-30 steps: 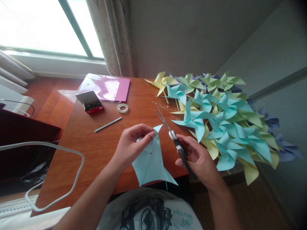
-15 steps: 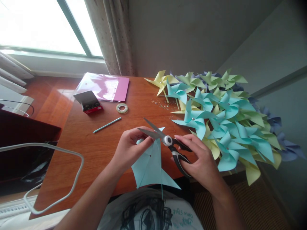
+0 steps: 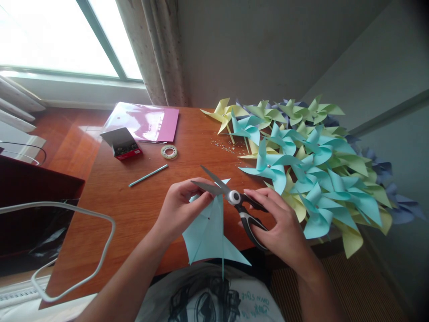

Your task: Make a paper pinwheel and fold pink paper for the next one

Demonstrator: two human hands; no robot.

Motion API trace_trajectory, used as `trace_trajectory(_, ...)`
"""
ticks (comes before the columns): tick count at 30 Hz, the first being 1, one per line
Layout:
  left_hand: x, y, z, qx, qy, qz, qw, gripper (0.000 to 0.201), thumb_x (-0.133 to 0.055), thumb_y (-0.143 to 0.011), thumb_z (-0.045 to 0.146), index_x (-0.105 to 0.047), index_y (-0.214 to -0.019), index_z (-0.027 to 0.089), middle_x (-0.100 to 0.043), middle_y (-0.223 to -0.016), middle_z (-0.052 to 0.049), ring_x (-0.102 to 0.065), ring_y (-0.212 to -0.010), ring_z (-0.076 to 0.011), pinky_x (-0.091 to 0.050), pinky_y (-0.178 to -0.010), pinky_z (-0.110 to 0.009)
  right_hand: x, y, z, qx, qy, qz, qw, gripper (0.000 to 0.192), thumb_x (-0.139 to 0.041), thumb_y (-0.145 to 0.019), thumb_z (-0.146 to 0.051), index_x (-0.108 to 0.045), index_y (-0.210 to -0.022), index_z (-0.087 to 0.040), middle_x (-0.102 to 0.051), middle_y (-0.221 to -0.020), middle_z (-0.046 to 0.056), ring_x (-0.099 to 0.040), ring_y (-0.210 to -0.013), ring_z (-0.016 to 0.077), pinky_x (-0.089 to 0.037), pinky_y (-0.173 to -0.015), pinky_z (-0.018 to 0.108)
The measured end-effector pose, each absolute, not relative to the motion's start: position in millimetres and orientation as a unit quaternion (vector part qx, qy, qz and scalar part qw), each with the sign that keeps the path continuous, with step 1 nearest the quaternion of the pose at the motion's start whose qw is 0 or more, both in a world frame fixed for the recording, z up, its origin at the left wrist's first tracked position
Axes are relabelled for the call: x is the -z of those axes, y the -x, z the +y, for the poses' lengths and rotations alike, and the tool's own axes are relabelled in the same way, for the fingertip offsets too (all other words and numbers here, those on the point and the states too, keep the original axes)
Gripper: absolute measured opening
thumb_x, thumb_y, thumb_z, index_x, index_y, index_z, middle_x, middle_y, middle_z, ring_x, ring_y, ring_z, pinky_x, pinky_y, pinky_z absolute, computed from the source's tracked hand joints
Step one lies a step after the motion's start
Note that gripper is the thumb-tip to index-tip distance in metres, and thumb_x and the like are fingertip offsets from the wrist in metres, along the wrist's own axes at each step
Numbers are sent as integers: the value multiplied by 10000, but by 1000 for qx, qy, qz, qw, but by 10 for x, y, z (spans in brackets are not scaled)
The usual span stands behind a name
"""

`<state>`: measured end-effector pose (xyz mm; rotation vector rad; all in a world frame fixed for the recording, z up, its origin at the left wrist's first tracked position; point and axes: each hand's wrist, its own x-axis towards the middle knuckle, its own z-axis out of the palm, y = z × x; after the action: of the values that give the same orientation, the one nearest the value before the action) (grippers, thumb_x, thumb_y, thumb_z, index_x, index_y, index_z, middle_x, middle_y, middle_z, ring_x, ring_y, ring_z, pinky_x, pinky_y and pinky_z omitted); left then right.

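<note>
Paper: a light blue sheet [image 3: 209, 232], part folded, held up over the near edge of the wooden table [image 3: 134, 210], just in front of the person's chest; one corner points up toward the blades.
Left hand: the left hand [image 3: 179, 208] pinches the sheet's upper corner between thumb and fingers.
Right hand: the right hand [image 3: 279, 226] is through the handles of the scissors [image 3: 234, 199], blades parted and lying across that top corner.
Progress: no cut that I can make out at this corner, though the fingers hide part of it; this one looks unfinished, with no pin or stick fitted.
Done: a big heap of finished pinwheels [image 3: 301, 165] in blue, yellow and green at the right.
Supplies: a blue stick [image 3: 148, 175], tape roll [image 3: 169, 151], small pin box [image 3: 122, 143] and pink folder [image 3: 144, 121] lie beyond.
</note>
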<state>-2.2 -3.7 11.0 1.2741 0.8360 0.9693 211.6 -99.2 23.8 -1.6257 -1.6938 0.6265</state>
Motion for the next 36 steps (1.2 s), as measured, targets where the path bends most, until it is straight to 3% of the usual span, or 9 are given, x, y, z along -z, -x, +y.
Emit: trace_trajectory(36, -153, 18, -47, -420, -552, 375, 615, 55, -759, -782, 181, -788, -829, 180, -800, -805, -53, -731, -744, -195, -552, -687, -258, -271, -2142, -1027, -230, 631, -664, 328, 561, -776, -814, -239, -607, -1346, -291, -629, -1217, 67, -657, -1102, 246, -581, -967, 374)
